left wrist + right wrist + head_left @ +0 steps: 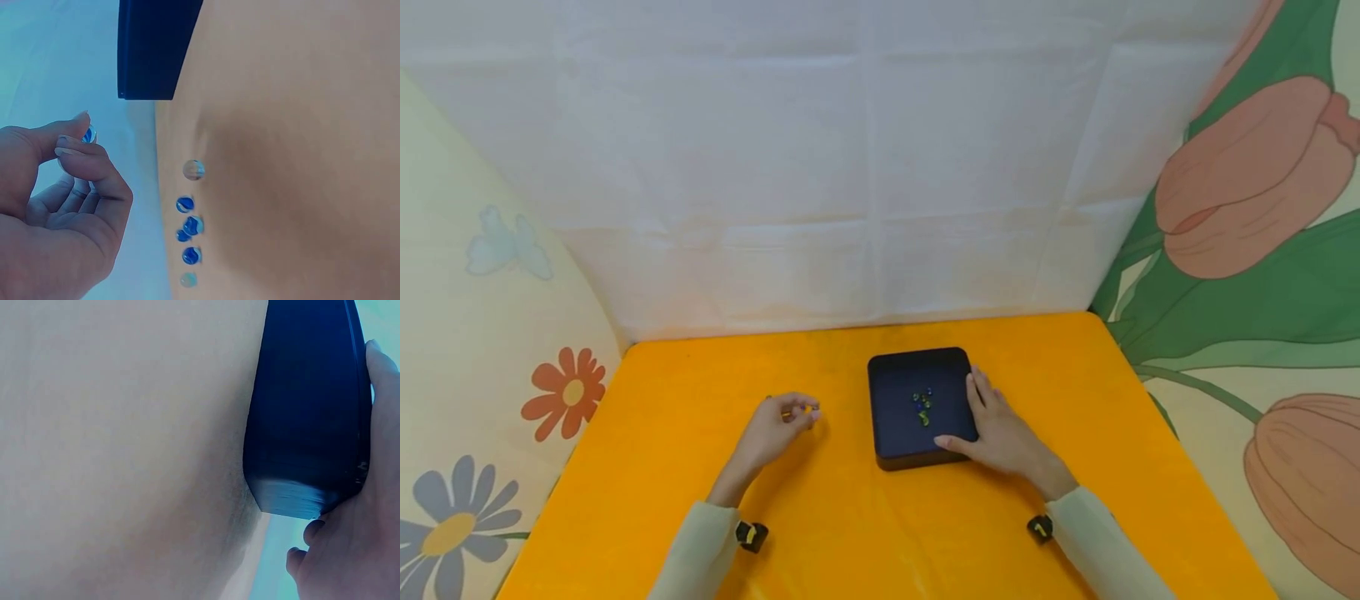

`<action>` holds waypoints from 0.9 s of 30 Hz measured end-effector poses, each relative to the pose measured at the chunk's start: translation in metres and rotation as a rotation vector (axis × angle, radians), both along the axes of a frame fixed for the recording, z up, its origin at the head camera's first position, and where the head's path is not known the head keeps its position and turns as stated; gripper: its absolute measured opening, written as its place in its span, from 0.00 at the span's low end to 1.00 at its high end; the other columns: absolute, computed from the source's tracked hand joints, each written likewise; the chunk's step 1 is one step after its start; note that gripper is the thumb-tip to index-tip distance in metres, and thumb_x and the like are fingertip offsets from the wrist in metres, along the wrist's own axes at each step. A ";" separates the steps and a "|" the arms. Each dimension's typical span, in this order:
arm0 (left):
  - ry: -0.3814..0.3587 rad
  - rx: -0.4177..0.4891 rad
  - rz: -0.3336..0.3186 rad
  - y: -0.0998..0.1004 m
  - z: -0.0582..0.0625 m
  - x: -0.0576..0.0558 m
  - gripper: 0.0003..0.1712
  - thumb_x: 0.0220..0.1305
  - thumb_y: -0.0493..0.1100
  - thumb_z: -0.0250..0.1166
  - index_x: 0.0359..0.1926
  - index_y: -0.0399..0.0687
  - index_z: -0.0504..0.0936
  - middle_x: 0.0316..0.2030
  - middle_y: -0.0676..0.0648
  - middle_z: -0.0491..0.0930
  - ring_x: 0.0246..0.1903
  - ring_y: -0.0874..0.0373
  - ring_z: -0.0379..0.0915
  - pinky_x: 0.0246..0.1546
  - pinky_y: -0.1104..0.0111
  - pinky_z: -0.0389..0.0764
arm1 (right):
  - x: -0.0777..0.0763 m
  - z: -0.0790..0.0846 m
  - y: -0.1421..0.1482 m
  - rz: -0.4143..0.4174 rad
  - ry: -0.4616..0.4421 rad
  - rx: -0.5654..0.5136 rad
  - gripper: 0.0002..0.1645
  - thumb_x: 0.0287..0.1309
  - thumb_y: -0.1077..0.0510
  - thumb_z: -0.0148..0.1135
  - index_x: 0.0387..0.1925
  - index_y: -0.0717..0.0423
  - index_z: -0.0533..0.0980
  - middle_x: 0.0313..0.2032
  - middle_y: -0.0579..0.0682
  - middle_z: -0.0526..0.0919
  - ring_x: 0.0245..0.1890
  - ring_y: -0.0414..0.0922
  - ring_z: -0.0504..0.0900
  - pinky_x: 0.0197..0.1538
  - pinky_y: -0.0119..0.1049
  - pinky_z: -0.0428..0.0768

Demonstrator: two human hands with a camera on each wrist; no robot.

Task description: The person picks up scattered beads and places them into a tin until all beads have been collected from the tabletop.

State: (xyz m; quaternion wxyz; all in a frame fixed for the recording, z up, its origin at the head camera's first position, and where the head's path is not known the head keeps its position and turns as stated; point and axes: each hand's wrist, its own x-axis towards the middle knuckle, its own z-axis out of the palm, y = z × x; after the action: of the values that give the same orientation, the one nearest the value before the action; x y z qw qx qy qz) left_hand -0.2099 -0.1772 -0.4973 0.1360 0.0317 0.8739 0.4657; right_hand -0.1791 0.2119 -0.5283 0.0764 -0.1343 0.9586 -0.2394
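My left hand (772, 429) is raised over the table, left of a square black tray (895, 437). Between its thumb and forefinger it pinches a clear glass marble (90, 134) with a blue-looking swirl. Several more marbles (193, 225) lie in a rough row on the table in the left wrist view; in the head view that hand mostly hides them. At the tray's near right corner, my right hand (1003, 437) grips the wall, thumb over the rim and fingers along the outside. A small cluster of marbles (924, 406) sits on the tray floor.
The yellow-covered table (820, 533) ends at a white cloth backdrop (760, 192) behind the tray. Flower-printed cloths (1225, 358) hang on both sides. Each wrist wears a dark band.
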 end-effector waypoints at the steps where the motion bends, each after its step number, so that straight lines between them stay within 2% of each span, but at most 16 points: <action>1: -0.004 0.005 0.000 0.002 0.001 -0.001 0.17 0.75 0.48 0.67 0.57 0.43 0.86 0.38 0.37 0.86 0.24 0.56 0.68 0.21 0.71 0.65 | 0.000 0.000 0.000 -0.003 -0.004 -0.001 0.74 0.61 0.18 0.58 0.84 0.62 0.38 0.85 0.60 0.33 0.85 0.62 0.44 0.82 0.63 0.53; 6: -0.005 0.001 0.001 0.012 0.007 -0.007 0.17 0.75 0.48 0.67 0.58 0.45 0.86 0.36 0.34 0.83 0.21 0.54 0.66 0.20 0.69 0.65 | -0.001 0.002 0.001 -0.014 -0.022 0.002 0.75 0.59 0.16 0.57 0.84 0.60 0.37 0.85 0.58 0.32 0.85 0.62 0.45 0.82 0.63 0.53; 10: 0.004 0.006 -0.001 0.020 0.010 -0.011 0.17 0.75 0.48 0.67 0.57 0.44 0.86 0.35 0.34 0.81 0.24 0.53 0.70 0.20 0.70 0.66 | -0.002 0.001 0.001 -0.009 -0.016 0.004 0.76 0.59 0.16 0.57 0.84 0.60 0.37 0.85 0.59 0.32 0.85 0.61 0.44 0.82 0.63 0.53; 14: 0.008 0.008 -0.007 0.026 0.013 -0.015 0.17 0.75 0.48 0.67 0.57 0.44 0.86 0.27 0.39 0.78 0.19 0.57 0.64 0.19 0.70 0.64 | -0.001 -0.001 0.001 -0.002 -0.003 0.005 0.76 0.59 0.16 0.57 0.84 0.60 0.37 0.85 0.61 0.33 0.85 0.62 0.44 0.81 0.64 0.54; 16: 0.007 0.011 -0.012 0.029 0.014 -0.017 0.18 0.75 0.48 0.67 0.58 0.44 0.86 0.26 0.40 0.78 0.18 0.58 0.61 0.19 0.70 0.63 | 0.000 -0.001 0.000 -0.004 -0.005 0.001 0.76 0.59 0.16 0.57 0.84 0.60 0.37 0.85 0.60 0.33 0.85 0.62 0.44 0.81 0.64 0.54; 19: 0.006 0.017 -0.023 0.035 0.015 -0.020 0.18 0.75 0.49 0.67 0.58 0.46 0.86 0.30 0.37 0.81 0.18 0.58 0.58 0.20 0.70 0.64 | 0.000 -0.001 0.000 -0.002 -0.009 -0.014 0.76 0.59 0.17 0.58 0.84 0.60 0.37 0.85 0.61 0.33 0.85 0.63 0.45 0.81 0.65 0.54; 23: 0.015 0.015 -0.040 0.044 0.014 -0.027 0.18 0.75 0.50 0.66 0.59 0.47 0.86 0.41 0.35 0.84 0.21 0.57 0.61 0.23 0.69 0.66 | 0.000 -0.001 0.001 -0.006 -0.012 -0.009 0.76 0.59 0.17 0.58 0.84 0.60 0.37 0.85 0.59 0.32 0.85 0.62 0.45 0.81 0.64 0.54; 27: 0.018 0.012 -0.042 0.054 0.015 -0.034 0.18 0.75 0.50 0.66 0.59 0.48 0.86 0.43 0.36 0.83 0.23 0.56 0.63 0.25 0.68 0.67 | 0.000 -0.001 0.002 0.000 0.000 0.005 0.76 0.60 0.17 0.57 0.84 0.61 0.37 0.85 0.59 0.32 0.85 0.60 0.44 0.82 0.62 0.52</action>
State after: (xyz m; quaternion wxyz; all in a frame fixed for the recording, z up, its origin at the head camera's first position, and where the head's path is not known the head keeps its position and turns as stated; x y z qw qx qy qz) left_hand -0.2440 -0.1234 -0.4822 0.1377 0.0551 0.8713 0.4677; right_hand -0.1792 0.2141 -0.5290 0.0765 -0.1340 0.9592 -0.2369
